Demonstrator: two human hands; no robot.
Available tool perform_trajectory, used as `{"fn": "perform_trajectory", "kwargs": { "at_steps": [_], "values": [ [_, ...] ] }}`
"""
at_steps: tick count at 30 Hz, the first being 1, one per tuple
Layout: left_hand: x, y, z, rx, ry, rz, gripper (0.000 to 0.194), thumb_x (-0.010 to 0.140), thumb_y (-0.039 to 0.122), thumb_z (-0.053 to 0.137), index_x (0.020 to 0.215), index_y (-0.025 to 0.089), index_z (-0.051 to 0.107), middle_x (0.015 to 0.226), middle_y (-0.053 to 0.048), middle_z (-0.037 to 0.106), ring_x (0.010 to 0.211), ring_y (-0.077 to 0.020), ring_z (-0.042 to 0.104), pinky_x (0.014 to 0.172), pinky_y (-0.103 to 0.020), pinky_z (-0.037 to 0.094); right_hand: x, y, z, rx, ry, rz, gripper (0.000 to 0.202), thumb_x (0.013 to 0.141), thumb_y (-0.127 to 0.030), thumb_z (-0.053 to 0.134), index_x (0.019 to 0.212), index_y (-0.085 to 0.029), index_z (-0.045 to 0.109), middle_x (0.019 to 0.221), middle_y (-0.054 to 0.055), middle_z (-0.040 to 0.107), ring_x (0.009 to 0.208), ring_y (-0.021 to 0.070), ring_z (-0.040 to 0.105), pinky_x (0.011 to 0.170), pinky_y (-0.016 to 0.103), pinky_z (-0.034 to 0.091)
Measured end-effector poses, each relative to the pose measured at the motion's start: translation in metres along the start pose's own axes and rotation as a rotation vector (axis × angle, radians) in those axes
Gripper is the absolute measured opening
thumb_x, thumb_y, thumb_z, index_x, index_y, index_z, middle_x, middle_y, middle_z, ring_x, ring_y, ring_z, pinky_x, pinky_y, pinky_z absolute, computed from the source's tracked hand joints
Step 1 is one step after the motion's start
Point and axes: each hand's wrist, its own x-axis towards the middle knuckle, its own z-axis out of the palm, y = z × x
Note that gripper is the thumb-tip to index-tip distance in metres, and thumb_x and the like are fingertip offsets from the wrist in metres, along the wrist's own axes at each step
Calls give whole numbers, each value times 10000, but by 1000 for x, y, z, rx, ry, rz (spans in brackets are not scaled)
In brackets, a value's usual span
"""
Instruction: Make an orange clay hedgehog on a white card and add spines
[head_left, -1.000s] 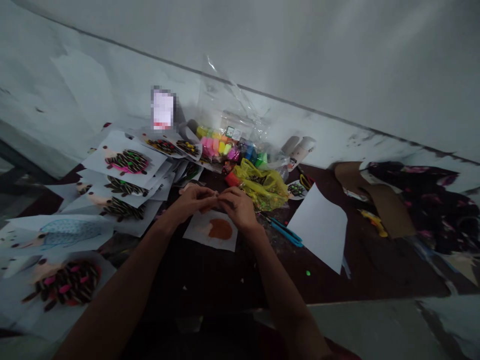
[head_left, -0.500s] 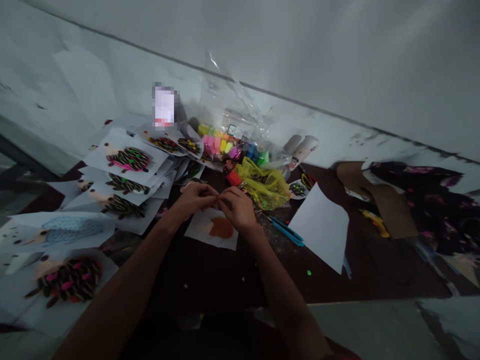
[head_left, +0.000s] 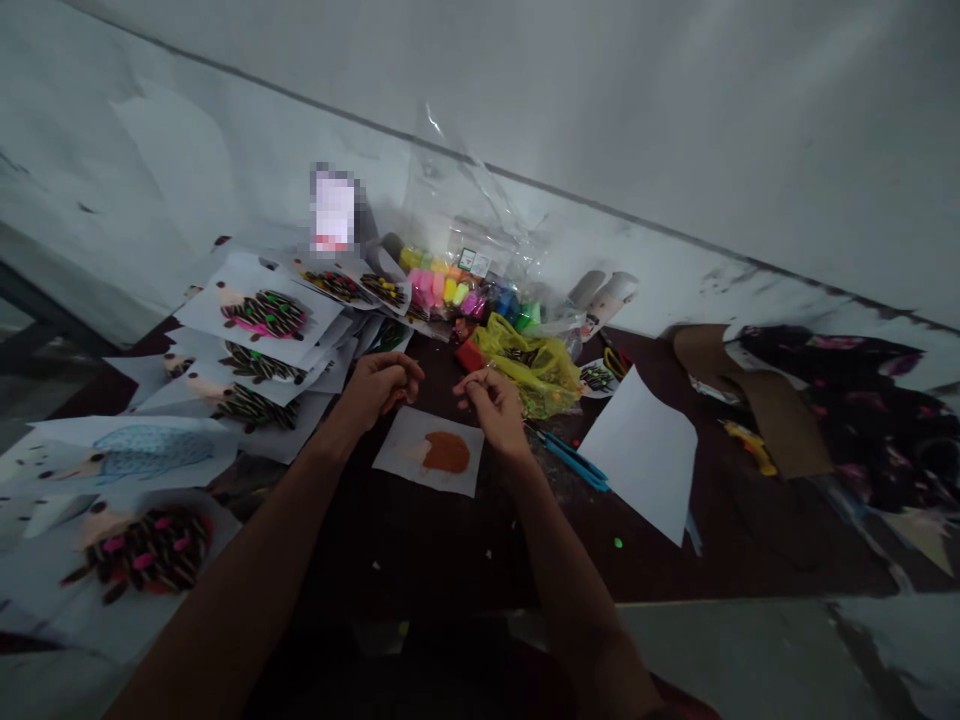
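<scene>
Over the dark table, my left hand hovers with its fingers curled together; whatever lies in them is too dark to make out. My right hand is apart from it, thumb and fingertips pinched, and a small reddish bit may show at the tips. Just below and between both hands lies a white paper sheet bearing a hedgehog shape with a flat orange-brown body and a pale snout. A yellow plastic bag of dark seeds rests just beyond my right hand.
Stacked hedgehog pictures with seed spines fill the left side. Colourful modelling clay packs sit in clear plastic by the wall. A blue cutter and white paper lie right, with brown cardboard and dark patterned cloth farther off.
My hands were together at the fingertips above the sheet and have now drawn apart, left hand leftward, right hand rightward. More of the hedgehog sheet shows.
</scene>
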Motion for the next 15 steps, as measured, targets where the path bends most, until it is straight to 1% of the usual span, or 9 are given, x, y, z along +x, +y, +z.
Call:
{"fn": "perform_trajectory", "kwargs": {
  "at_steps": [3,5,7,9,10,12,15],
  "values": [
    [-1,2,0,40,-96,-43,152,643,236,525,654,158,655,435,7,542,344,-81,384,367,-208,219,-1,3,0,-22,-17,12,280,877,-475,586,796,-208,605,758,17,691,617,128,604,619,261,490],
    [-4,3,3,98,-147,-33,190,706,275,551,707,152,695,403,20,510,344,-84,386,373,-205,218,0,5,1,-36,7,-40,274,859,-472,621,788,-208,635,789,28,700,699,151,634,683,282,514],
    [-6,2,7,155,-170,-17,221,737,311,590,774,146,731,409,30,515,354,-82,393,380,-198,227,1,8,2,-34,43,-115,235,833,-443,665,783,-214,678,880,45,721,849,185,666,804,321,532],
    [-6,0,10,199,-180,-7,248,738,328,628,839,142,757,502,13,605,379,-71,407,387,-192,248,1,9,4,-24,61,-148,192,821,-414,688,783,-227,712,969,52,732,972,209,670,910,359,523],
    [-6,-2,11,213,-187,-3,255,731,325,643,861,142,766,573,-2,655,396,-65,414,391,-189,262,1,10,5,-18,59,-147,181,820,-408,691,786,-233,722,993,53,734,1002,215,670,936,371,519],
    [-4,-4,10,223,-200,12,264,717,307,661,890,145,778,697,-22,714,425,-57,426,402,-187,292,0,9,6,5,55,-128,172,819,-405,690,805,-238,729,1000,51,737,1009,216,673,936,375,526],
    [-2,-8,7,223,-196,27,293,724,312,672,938,147,785,755,-30,726,449,-58,445,413,-186,316,-2,7,8,63,62,-80,182,831,-404,662,844,-231,717,996,45,737,953,201,679,865,348,545]
  ]
}}
